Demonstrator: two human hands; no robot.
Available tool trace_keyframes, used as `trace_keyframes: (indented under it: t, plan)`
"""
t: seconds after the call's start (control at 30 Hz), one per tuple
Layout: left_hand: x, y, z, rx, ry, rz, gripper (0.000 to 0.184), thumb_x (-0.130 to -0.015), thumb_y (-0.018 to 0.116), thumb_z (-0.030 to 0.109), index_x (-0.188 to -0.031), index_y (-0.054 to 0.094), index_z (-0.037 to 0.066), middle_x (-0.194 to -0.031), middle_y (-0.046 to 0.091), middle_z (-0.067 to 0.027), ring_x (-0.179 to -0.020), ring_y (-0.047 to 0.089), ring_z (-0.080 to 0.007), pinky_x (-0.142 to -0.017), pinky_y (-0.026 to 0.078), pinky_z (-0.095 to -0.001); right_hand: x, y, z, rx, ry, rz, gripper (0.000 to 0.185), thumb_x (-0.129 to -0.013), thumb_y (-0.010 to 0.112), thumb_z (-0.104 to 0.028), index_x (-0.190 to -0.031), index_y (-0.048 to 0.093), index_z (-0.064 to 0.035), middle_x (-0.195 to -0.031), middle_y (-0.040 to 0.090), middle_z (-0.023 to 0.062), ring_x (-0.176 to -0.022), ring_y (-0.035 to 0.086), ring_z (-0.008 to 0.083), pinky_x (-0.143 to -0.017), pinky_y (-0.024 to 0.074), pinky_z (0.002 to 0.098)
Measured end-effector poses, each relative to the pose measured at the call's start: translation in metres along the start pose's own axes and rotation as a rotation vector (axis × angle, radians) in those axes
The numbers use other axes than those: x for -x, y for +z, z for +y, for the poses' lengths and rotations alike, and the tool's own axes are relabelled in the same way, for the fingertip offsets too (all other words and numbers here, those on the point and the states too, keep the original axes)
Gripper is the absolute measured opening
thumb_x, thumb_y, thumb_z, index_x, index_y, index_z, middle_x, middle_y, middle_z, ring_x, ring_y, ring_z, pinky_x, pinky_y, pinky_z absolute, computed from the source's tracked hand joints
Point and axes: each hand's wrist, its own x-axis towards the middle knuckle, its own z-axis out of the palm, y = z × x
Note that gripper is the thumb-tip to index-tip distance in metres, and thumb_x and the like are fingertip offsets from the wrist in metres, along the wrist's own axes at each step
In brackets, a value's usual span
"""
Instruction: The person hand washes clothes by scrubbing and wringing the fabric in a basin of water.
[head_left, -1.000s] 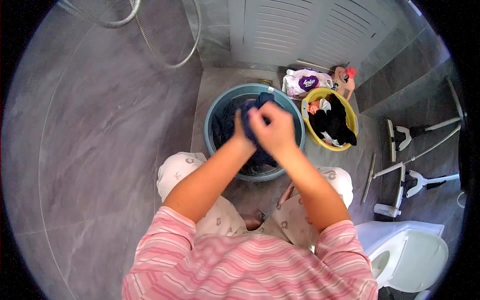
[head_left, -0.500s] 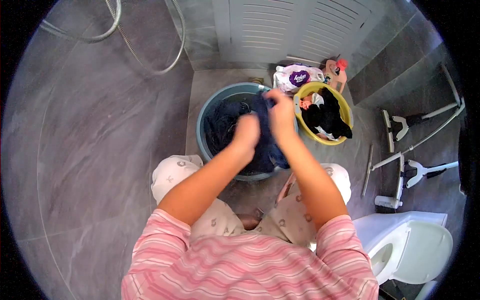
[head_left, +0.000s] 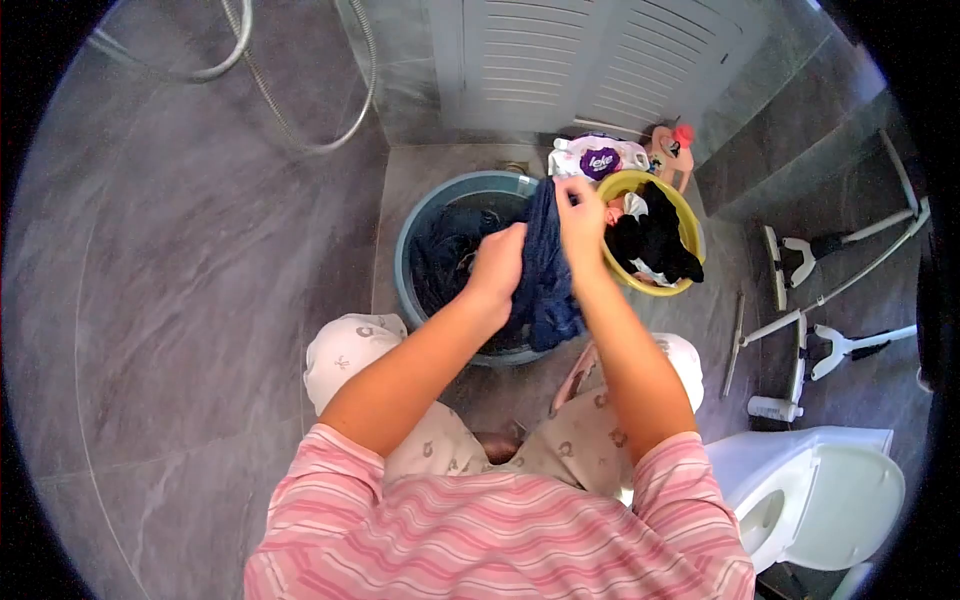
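Observation:
A wet dark blue garment point(head_left: 546, 260) hangs over the right side of a round blue-grey tub point(head_left: 402, 250). My left hand point(head_left: 497, 262) is closed on the garment's left side, above the tub. Higher up, my right hand point(head_left: 580, 215) pinches the garment's upper end near the tub's far right rim. More dark cloth point(head_left: 440, 250) lies in the tub's left part. What kind of garment it is, I cannot make out.
Right of the tub stands a yellow basin point(head_left: 697, 235) with black and white clothes. Behind it are a white-and-purple detergent bottle point(head_left: 600, 158) and a pink bottle point(head_left: 670, 158). A toilet point(head_left: 790, 500) and mops point(head_left: 800, 255) are at the right; a shower hose point(head_left: 365, 90) hangs upper left.
The garment is now raised and stretched more upright between my hands. My left hand has shifted slightly right, and my right hand slightly right too.

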Motion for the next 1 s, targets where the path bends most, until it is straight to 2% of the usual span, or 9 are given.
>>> trace_keyframes:
  t: [0.17, 0.3, 0.37, 0.43, 0.57, 0.63, 0.7, 0.83, 1.0]
  plan:
    - [-0.032, -0.032, 0.031, 0.364, -0.122, -0.009, 0.036, -0.083, 0.044, 0.035, -0.084, 0.062, 0.003, -0.081, 0.064, -0.0106, -0.074, 0.062, -0.0231, -0.073, 0.049, -0.0359, 0.032, 0.005, -0.057, -0.024, -0.086, -0.091, 0.018, -0.080, 0.059, -0.011, -0.068, 0.053, 0.0005, -0.058, 0.048, 0.0103, -0.056, 0.046, 0.0127, -0.056, 0.0408, 0.0287]
    - [-0.040, -0.047, 0.016, 0.605, -0.211, -0.668, 0.048, -0.087, 0.032, 0.042, -0.092, 0.060, 0.003, -0.089, 0.063, -0.0131, -0.081, 0.062, -0.0271, -0.078, 0.050, -0.0393, 0.050, -0.001, -0.088, 0.015, -0.299, -0.508, 0.018, -0.080, 0.058, -0.008, -0.066, 0.052, 0.0003, -0.057, 0.046, 0.0080, -0.056, 0.045, 0.0106, -0.053, 0.0387, 0.0277]
    - [-0.003, -0.009, -0.014, 0.525, -0.152, -0.022, 0.040, -0.090, 0.033, 0.031, -0.096, 0.061, 0.003, -0.091, 0.063, -0.0112, -0.081, 0.061, -0.0227, -0.078, 0.048, -0.0361, 0.026, -0.006, -0.068, 0.079, -0.135, -0.281, 0.022, -0.082, 0.058, -0.009, -0.064, 0.050, 0.0012, -0.055, 0.044, 0.0046, -0.056, 0.040, 0.0078, -0.051, 0.0361, 0.0265]
    - [0.001, 0.007, -0.029, -0.084, -0.103, -0.156, 0.028, -0.090, 0.041, 0.018, -0.096, 0.062, 0.001, -0.091, 0.063, -0.0068, -0.079, 0.059, -0.0151, -0.075, 0.045, -0.0294, -0.011, -0.017, -0.024, 0.038, -0.028, -0.054, 0.025, -0.083, 0.059, -0.014, -0.064, 0.053, 0.0008, -0.055, 0.048, -0.0001, -0.056, 0.040, 0.0062, -0.051, 0.0363, 0.0245]
    - [-0.012, 0.001, -0.001, 0.184, -0.115, -0.013, 0.031, -0.089, 0.040, 0.023, -0.090, 0.062, 0.001, -0.085, 0.063, -0.0084, -0.076, 0.059, -0.0179, -0.075, 0.045, -0.0311, -0.003, -0.014, -0.024, -0.004, 0.123, -0.021, 0.028, -0.085, 0.055, -0.018, -0.065, 0.054, 0.0013, -0.055, 0.046, -0.0007, -0.056, 0.040, 0.0082, -0.052, 0.0361, 0.0253]
    - [-0.064, -0.047, -0.016, 0.717, -0.154, -0.508, 0.028, -0.085, 0.041, 0.025, -0.083, 0.059, 0.005, -0.079, 0.061, -0.0090, -0.071, 0.059, -0.0242, -0.070, 0.048, -0.0360, 0.034, 0.003, -0.067, -0.082, -0.060, -0.321, 0.019, -0.080, 0.062, -0.013, -0.068, 0.056, 0.0007, -0.059, 0.053, 0.0056, -0.060, 0.047, 0.0123, -0.059, 0.0411, 0.0265]
    - [-0.046, -0.041, 0.022, 0.610, -0.088, -0.268, 0.021, -0.081, 0.042, 0.021, -0.077, 0.055, 0.005, -0.075, 0.059, -0.0083, -0.068, 0.058, -0.0242, -0.065, 0.048, -0.0359, 0.054, 0.003, -0.085, -0.029, -0.080, -0.571, 0.023, -0.082, 0.061, -0.013, -0.065, 0.052, -0.0016, -0.060, 0.047, -0.0022, -0.062, 0.042, 0.0065, -0.057, 0.0355, 0.0220]
    - [-0.067, -0.038, 0.025, 0.094, 0.163, 0.144, 0.019, -0.083, 0.046, 0.026, -0.082, 0.055, 0.009, -0.078, 0.058, -0.0062, -0.073, 0.054, -0.0147, -0.073, 0.042, -0.0299, 0.006, -0.019, -0.065, -0.389, 0.406, -0.094, 0.024, -0.085, 0.060, -0.021, -0.066, 0.056, -0.0057, -0.059, 0.048, -0.0027, -0.059, 0.044, 0.0065, -0.057, 0.0387, 0.0234]
    - [-0.025, -0.017, -0.001, -0.483, 0.500, -0.668, 0.064, -0.075, 0.067, 0.035, -0.124, 0.040, 0.004, -0.122, 0.048, -0.0166, -0.107, 0.048, -0.0254, -0.095, 0.034, -0.0356, -0.010, -0.043, -0.069, -0.913, 0.685, 0.018, 0.009, -0.086, 0.057, -0.018, -0.085, 0.057, -0.0093, -0.076, 0.058, -0.0001, -0.068, 0.057, 0.0129, -0.061, 0.0448, 0.0266]
